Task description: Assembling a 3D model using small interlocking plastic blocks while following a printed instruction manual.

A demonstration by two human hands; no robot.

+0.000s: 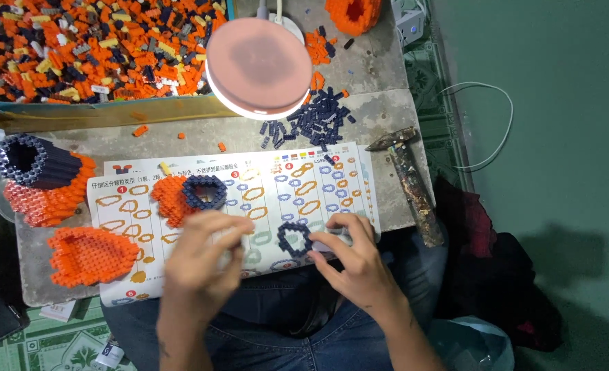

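A thin ring of dark blue bricks (pixel 294 238) lies on the printed instruction sheet (pixel 270 185) between my hands. My right hand (pixel 351 257) pinches the ring's right side with its fingertips. My left hand (pixel 201 257) hovers over the sheet just left of the ring, fingers curled; whether it holds a brick is hidden. Just above my left hand sits a built piece with a dark blue ring top on an orange body (pixel 191 196).
A box full of orange, dark and yellow loose bricks (pixel 84 48) fills the top left. A round lamp (pixel 258 66) hangs over the table. Loose dark blue bricks (pixel 318 120), a hammer (pixel 411 182), and orange built parts (pixel 88 254) (pixel 40 182) lie around.
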